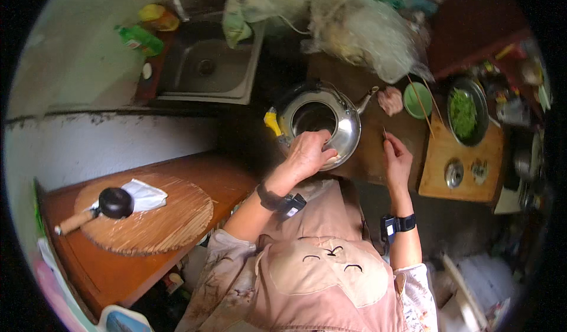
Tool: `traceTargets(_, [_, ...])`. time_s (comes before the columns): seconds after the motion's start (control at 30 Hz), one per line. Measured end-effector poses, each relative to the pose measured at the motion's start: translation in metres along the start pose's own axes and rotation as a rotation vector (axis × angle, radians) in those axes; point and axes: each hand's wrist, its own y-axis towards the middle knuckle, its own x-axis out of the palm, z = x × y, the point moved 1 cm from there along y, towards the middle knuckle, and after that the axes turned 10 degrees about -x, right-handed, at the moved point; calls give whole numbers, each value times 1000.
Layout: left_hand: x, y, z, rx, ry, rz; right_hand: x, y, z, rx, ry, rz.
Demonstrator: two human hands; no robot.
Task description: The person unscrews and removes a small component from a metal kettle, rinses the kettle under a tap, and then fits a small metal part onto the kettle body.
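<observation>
A shiny steel kettle (352, 122) stands without its lid in front of me, its spout to the right and a yellow grip (271, 122) at its left. My left hand (308, 152) is closed at the near edge of the kettle's round opening; some of its fingertips are hidden. To the right of the kettle, my right hand (398, 159) pinches a thin, short stick-like thing (384, 131), too small to make out fully. Beyond that hand lies a pale pink crumpled lump (390, 100), beside a green bowl (414, 108) with chopsticks (420, 100) across it.
At right, a cutting board (440, 181) bears a metal bowl (452, 132) of chopped greens and a round steel lid (454, 173). Clear plastic bags (378, 42) lie behind. A sink (254, 66) is back left; a round wooden board (177, 214) holds a black ladle (116, 203).
</observation>
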Motion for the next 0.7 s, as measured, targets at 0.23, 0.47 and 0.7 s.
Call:
traceTargets(0.23, [-95,20,-25,-190,-174,279,47,37,70,-273,-731,-261])
traceTargets(0.47, [-188,40,-88,-401,-134,652,76,54,79,-412,-712,-328])
traceTargets(0.7, [-238,77,-151,-472,-205,683,128,120,38,-616,-660,-416])
